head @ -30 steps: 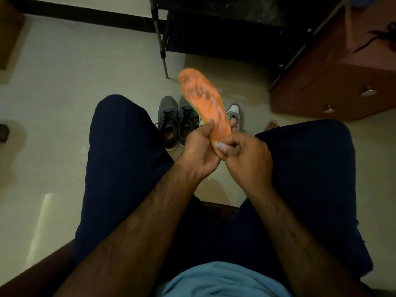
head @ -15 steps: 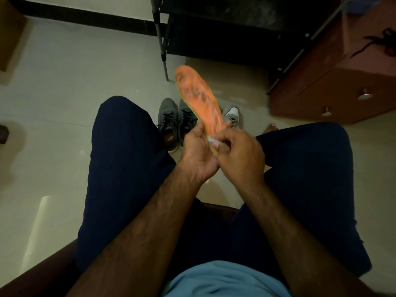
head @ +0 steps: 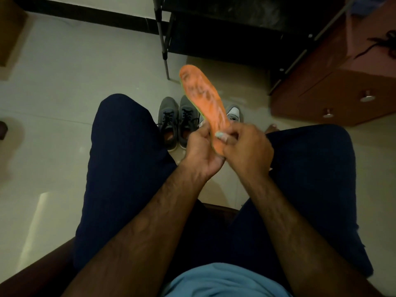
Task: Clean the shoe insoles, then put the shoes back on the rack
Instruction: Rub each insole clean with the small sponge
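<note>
From the head view, we hold the orange insole (head: 203, 103) up above the grey shoes (head: 177, 123), and we judge it could bend or slip out, since only its heel end is gripped while the toe end stands free. Our left hand (head: 201, 152) curls round that heel end; our right hand (head: 246, 152) pinches a small white wad (head: 219, 135) against its face.

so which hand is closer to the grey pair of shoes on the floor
Left. The left hand, gripping the orange insole, overlaps the grey shoes in view; the right hand, pinching a small whitish wad, is across the insole from them.
</note>
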`<move>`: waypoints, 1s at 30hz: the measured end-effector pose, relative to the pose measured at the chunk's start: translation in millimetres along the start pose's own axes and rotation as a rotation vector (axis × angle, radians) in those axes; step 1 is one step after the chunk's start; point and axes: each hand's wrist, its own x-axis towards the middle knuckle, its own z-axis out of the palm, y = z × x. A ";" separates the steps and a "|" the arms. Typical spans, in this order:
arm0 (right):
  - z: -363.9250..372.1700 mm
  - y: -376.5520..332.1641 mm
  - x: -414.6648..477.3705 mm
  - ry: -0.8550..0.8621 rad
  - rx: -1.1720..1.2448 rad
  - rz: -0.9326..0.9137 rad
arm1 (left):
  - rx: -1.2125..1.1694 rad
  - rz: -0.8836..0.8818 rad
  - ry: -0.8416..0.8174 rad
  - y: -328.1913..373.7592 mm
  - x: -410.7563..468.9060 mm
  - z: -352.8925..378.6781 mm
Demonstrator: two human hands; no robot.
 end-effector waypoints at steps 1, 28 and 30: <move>-0.2 -0.7 5.6 0.011 -0.004 0.013 | 0.011 0.017 0.016 -0.8 0.5 -0.1; -4.7 17.1 5.3 -0.155 0.797 0.220 | 0.202 0.235 0.075 11.4 -5.9 14.4; -2.9 20.2 10.8 -0.072 0.699 0.190 | 0.166 0.234 0.059 10.1 -7.0 14.1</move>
